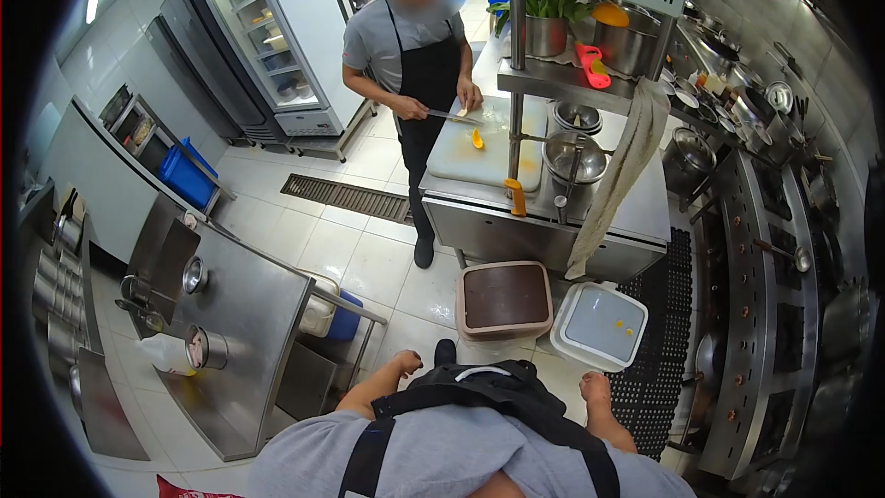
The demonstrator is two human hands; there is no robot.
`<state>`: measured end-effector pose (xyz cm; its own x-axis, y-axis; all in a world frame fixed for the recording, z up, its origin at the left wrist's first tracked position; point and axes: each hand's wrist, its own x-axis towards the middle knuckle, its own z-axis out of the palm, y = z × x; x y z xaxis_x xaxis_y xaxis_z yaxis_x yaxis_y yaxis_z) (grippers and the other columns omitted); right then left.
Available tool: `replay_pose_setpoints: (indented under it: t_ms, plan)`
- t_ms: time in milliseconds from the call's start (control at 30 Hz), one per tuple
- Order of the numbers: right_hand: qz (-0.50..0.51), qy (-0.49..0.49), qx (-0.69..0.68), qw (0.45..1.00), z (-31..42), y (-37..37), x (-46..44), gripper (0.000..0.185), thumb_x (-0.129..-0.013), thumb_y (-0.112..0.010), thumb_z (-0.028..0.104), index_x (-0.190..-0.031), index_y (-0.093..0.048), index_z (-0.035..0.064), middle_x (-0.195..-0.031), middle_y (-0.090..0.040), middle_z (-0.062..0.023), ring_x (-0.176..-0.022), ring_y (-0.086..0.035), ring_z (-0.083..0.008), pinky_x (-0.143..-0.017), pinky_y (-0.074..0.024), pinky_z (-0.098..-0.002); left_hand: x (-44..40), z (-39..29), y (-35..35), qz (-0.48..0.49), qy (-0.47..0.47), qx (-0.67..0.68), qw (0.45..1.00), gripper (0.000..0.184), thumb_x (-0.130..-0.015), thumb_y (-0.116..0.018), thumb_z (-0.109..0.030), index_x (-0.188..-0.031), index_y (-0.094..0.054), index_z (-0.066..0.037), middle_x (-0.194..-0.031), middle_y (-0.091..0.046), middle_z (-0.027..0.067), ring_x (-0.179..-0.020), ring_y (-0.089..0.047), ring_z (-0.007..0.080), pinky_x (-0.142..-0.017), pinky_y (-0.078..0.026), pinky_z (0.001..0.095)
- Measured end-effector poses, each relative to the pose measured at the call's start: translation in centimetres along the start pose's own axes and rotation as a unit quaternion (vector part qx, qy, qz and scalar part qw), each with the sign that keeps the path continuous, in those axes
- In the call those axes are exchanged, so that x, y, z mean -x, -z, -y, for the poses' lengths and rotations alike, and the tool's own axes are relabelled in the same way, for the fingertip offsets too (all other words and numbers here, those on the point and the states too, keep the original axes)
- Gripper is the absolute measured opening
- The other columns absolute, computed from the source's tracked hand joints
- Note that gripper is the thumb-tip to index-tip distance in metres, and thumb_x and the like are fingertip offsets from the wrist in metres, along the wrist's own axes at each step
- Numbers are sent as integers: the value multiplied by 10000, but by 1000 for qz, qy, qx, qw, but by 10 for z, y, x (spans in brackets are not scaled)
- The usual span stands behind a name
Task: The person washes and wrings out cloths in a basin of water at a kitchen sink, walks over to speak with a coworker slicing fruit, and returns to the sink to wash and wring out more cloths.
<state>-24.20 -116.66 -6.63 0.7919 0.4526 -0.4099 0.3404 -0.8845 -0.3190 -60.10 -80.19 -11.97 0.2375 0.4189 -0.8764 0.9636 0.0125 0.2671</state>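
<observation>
My left hand point(407, 362) hangs low in front of my body, its fingers loosely curled with nothing visible in them. On the other side, my right hand point(595, 385) is also curled and looks bare, close to a white bin with a grey lid point(604, 325) that has small yellow scraps on top. Beside that bin stands a pinkish bin with a brown lid point(504, 296). Neither hand touches a bin. A black apron point(479, 387) covers my front.
Across the counter, a co-worker point(406, 46) holds a knife point(452, 116) over a white cutting board point(493, 161) with an orange piece point(477, 139). A steel table point(249, 286) stands left, stoves point(751, 286) right. A towel point(622, 166) hangs from the shelf. A floor drain point(346, 198) crosses the tiles.
</observation>
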Motion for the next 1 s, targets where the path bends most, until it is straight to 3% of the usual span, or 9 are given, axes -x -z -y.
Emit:
replay_pose_setpoints:
  t_ms: [67, 167, 333, 667, 733, 1000]
  plan:
    - [-6, -1, -1, 1000, 4, 6, 1, 181, -695, -614, 143, -854, -684, 95, -879, -655, -142, -870, -623, -287, -839, -476, -372, -5, 5, 3, 21, -100, -91, 991, 330, -729, -570, -192, -1031, -622, -71, -795, -630, 80, -682, -626, 210, -556, -552, 355]
    - [43, -5, -9, 999, 2, 8, -3, 238, -718, -577, 147, -931, -663, 86, -963, -631, -167, -933, -596, -308, -865, -458, -384, -2, -6, 4, -4, -14, 9, 1000, 337, -730, -561, -183, -1044, -615, -72, -780, -624, 83, -676, -623, 208, -566, -554, 358]
    - [-4, 5, -21, 1000, 16, 13, 7, 190, -697, -607, 140, -866, -679, 89, -884, -649, -155, -874, -616, -307, -831, -476, -378, 5, -11, 2, 5, -8, 22, 1000, 361, -723, -565, -194, -1059, -602, -67, -768, -621, 84, -664, -620, 206, -577, -553, 361]
    - [22, -35, -34, 999, 18, 15, 11, 188, -716, -598, 151, -880, -677, 103, -911, -647, -143, -902, -607, -305, -840, -473, -384, 5, -4, 2, 2, 2, 19, 1000, 403, -711, -590, -202, -1094, -590, -81, -796, -634, 83, -679, -622, 200, -592, -554, 370]
    - [35, -16, -32, 999, 23, 22, 11, 233, -709, -575, 135, -914, -664, 70, -940, -632, -185, -921, -598, -316, -858, -462, -383, 2, -4, 3, 4, 1, 21, 1000, 406, -710, -589, -203, -1098, -588, -82, -788, -632, 82, -678, -620, 197, -592, -553, 368]
    - [33, -5, -38, 999, 20, 14, 2, 232, -698, -577, 134, -904, -669, 77, -918, -637, -182, -899, -604, -326, -846, -469, -385, 12, -15, 3, -6, -7, 4, 1000, 374, -712, -583, -199, -1066, -602, -80, -763, -625, 63, -670, -611, 185, -584, -544, 358]
